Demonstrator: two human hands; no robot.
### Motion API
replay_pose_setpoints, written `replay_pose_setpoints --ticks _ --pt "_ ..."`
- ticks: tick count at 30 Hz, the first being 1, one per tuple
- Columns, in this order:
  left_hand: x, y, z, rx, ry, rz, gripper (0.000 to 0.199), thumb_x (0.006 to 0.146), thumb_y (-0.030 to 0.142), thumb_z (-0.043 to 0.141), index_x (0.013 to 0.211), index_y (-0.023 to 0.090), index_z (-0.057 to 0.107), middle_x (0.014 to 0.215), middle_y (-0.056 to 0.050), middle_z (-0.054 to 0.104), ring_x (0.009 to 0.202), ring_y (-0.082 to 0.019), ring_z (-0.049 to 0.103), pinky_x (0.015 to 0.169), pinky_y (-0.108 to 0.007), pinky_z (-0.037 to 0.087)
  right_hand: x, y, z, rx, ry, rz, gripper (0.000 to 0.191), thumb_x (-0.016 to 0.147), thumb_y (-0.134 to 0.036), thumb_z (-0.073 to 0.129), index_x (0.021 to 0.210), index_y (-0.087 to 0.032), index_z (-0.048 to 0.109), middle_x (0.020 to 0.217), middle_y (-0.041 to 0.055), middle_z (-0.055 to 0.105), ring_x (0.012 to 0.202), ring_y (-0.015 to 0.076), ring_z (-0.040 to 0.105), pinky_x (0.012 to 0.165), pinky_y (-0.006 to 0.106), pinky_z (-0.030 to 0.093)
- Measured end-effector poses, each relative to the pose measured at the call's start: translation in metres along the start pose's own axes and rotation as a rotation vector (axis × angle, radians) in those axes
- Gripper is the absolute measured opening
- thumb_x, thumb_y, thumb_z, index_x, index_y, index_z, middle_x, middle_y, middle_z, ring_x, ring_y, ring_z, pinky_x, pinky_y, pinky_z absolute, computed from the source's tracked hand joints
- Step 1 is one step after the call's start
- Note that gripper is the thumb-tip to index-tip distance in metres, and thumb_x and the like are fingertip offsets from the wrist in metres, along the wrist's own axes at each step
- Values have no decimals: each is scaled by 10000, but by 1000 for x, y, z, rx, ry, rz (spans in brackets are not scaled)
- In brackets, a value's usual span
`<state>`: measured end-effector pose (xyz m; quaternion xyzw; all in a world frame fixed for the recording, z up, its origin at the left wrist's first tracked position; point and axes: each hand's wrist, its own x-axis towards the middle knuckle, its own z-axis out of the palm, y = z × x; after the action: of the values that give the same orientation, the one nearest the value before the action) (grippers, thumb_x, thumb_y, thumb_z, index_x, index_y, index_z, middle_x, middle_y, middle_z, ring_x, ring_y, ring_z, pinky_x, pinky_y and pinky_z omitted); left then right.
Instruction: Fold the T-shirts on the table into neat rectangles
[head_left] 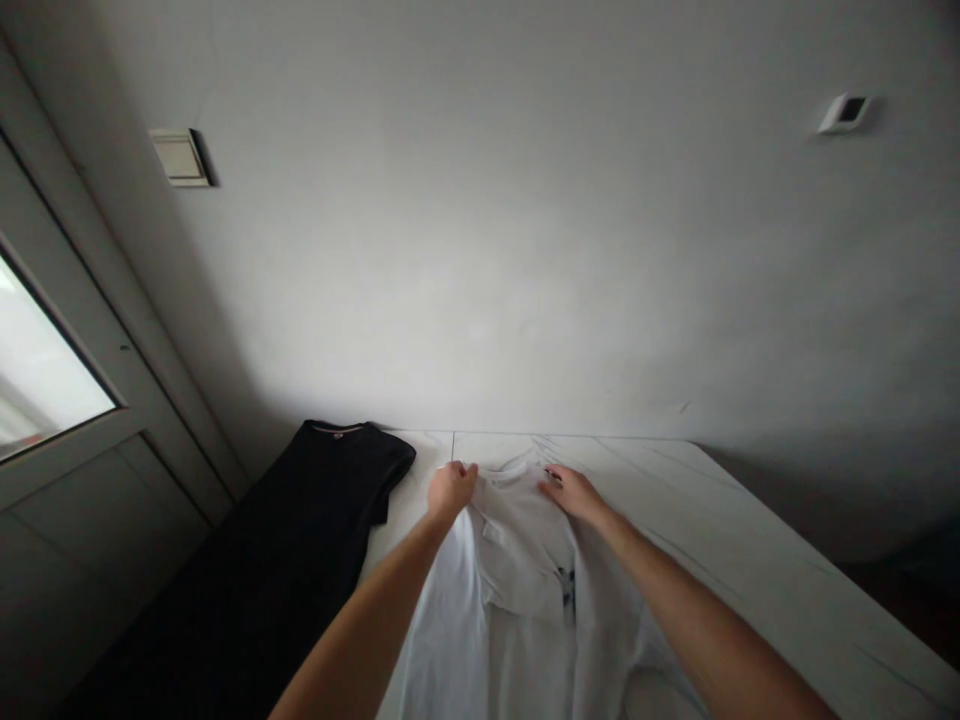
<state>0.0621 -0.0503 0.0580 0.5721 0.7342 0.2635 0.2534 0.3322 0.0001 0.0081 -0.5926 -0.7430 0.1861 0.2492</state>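
Note:
A white shirt [525, 560] lies spread on the table before me, its neck end toward the wall. Its fabric is folded and rumpled in the middle, with a small dark print low on the right side. My left hand [452, 488] is closed, pinching the shirt at the left of the neckline. At the right of the neckline, my right hand [574, 490] has finger and thumb closed on the fabric; the exact grip is slightly blurred. The lower part of the shirt runs out of view at the bottom, between my forearms.
A black T-shirt [300, 540] lies flat to the left. The white marble-patterned table [720, 540] meets a plain wall [480, 220]. A door with a glass pane [45, 360] stands at left. On the wall are a switch plate [180, 158] and a small white device [846, 113].

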Motion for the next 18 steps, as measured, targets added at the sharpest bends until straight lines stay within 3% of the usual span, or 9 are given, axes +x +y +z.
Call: replay_pose_setpoints --ticks 4,6,10,14,18 --pt "-1 -20 -22 -251 -20 -96 98 804 256 630 848 170 616 721 -19 626 778 -184 661 684 -271 498 4 -16 13 -217 62 -62 317 860 -339 648 1118 -175 730 1104 119 717 1050 239 649 930 314 464" --pt "-6 -28 -33 -369 -58 -139 194 728 180 663 911 171 598 683 22 579 693 -152 633 644 -258 497 -1 -17 13 -254 135 -66 264 922 -297 547 1057 -186 744 1141 117 697 1033 224 648 906 298 466" --pt "-32 -37 -57 -510 -169 -196 340 588 108 668 917 167 600 602 48 539 586 -151 592 572 -267 476 -18 -22 9 -219 274 -78 360 958 -244 379 1026 -221 732 1128 102 715 978 215 669 856 302 485" --pt "-93 -44 -89 -566 -240 -153 172 598 181 681 755 164 615 593 34 548 563 -141 549 519 -238 410 -47 -37 -7 -61 499 -103 366 906 -349 377 1009 -204 696 1003 134 752 942 269 688 843 362 517" --pt "-197 -65 -151 -530 -204 11 255 697 386 754 767 183 616 649 52 537 592 -103 478 506 -199 354 -107 -71 -50 65 600 -207 349 881 -482 402 949 -243 647 903 140 756 831 295 716 740 372 544"
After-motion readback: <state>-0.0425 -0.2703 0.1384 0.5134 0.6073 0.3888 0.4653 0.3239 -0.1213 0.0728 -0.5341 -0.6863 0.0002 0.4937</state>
